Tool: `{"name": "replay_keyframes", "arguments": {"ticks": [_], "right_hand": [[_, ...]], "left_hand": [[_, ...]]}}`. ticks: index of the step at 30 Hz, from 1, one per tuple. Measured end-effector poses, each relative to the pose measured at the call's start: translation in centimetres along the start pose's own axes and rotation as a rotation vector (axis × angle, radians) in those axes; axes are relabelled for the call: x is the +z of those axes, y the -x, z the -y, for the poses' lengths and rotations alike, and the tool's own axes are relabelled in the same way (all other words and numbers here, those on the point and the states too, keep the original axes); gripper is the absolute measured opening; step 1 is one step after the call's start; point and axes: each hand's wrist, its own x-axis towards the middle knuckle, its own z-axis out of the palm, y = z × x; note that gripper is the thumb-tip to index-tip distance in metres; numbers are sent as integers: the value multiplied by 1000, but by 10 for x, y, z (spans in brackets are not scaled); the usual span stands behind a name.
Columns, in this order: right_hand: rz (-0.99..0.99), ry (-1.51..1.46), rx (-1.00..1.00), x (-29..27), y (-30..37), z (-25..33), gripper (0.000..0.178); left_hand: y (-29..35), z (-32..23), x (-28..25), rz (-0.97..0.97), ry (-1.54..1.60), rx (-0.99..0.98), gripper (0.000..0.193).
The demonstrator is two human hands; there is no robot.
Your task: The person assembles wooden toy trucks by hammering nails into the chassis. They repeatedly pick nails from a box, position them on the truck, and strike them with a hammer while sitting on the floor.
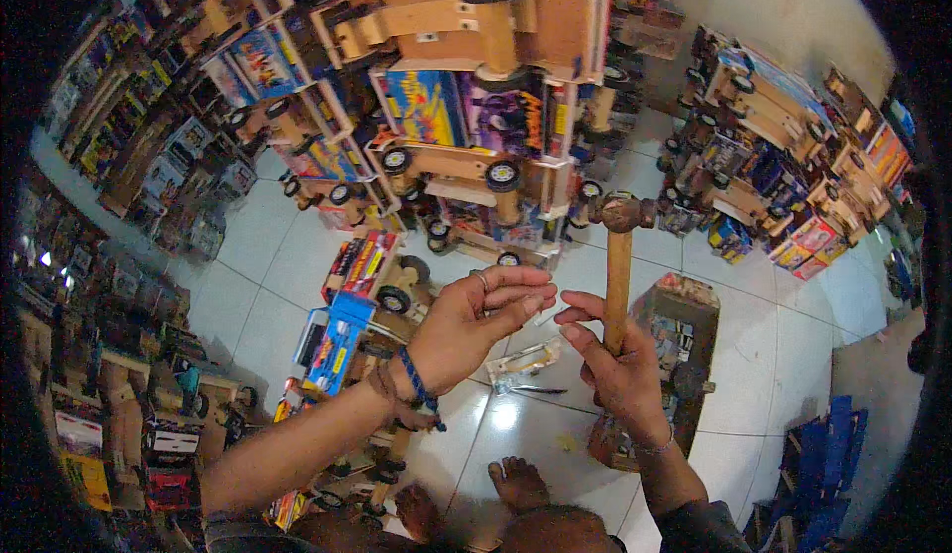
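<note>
In my right hand is a hammer, its wooden handle upright and its metal head uppermost. The thumb and index finger of that hand stretch toward my left hand. A small gap parts the fingertips of the two hands. My left fingers point right, the thumb drawn up against them; anything small between them is too fine to make out. Below the hands, a clear plastic packet lies on the tiled floor, with a thin dark tool beside it. Partly behind my right hand stands an open box of small parts and tools.
Wooden toy trucks with black wheels are stacked high in front, some on their sides. A blue toy truck sits left of my left forearm. More trucks crowd the right wall. Blue pieces are at lower right. My bare feet are below.
</note>
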Motion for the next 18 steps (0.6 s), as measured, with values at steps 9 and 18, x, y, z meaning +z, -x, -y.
{"name": "replay_keyframes", "arguments": {"ticks": [9, 18], "right_hand": [[273, -81, -140, 80, 2, 7, 18], [389, -70, -73, 149, 23, 19, 15]], "left_hand": [[97, -27, -50, -173, 35, -4, 33], [177, -29, -95, -370, 241, -205, 34]]}}
